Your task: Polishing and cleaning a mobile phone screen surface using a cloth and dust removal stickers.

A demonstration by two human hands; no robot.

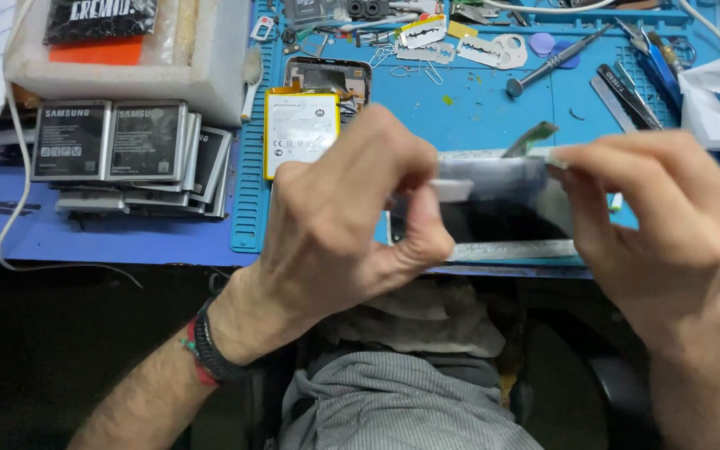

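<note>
The phone screen panel (pixel 493 208) is held up between both hands, just above the near edge of the blue mat (pixel 493 117) on the worktop. The left hand (pixel 343 217) has its fingers (pixel 422 229) closed on the panel's left end. The right hand (pixel 660 225) pinches the panel's top right corner with closed fingers (pixel 581 162). A thin green strip (pixel 531 137) sticks up just beside the right fingers. Past the left fingers lies an open phone with a white battery (pixel 302 125). Far left of them sits a pile of grey batteries (pixel 127 150). Metal tools (pixel 552 62) lie well past the right fingers.
</note>
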